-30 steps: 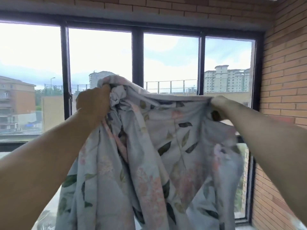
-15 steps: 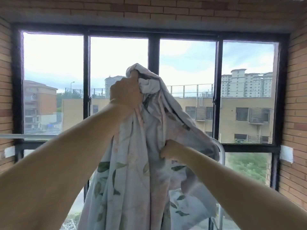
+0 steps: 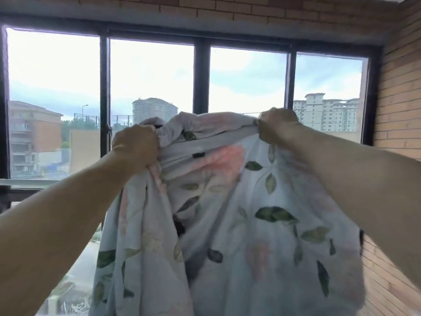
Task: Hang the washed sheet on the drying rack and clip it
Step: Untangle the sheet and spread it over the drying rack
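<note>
Risen again, right hand (image 3: 276, 126) and left hand (image 3: 135, 147) both fist the sheet (image 3: 227, 213) — window (image 3: 150, 71), brick wall (image 3: 401, 87) behind.

One camera only, worn on the head. Looks straight ahead and a bit up, toward the big window (image 3: 205, 110) and a brick wall (image 3: 398, 99) on the right. Very close to both raised arms. No second view to share with.

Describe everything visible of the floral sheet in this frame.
The sheet is thin pale fabric printed with green leaves and pink blooms, creased and bunched. Held up before the window, its top edge is gripped by the left hand and right hand; the rest hangs down out of frame. No rack or clips visible.
</note>
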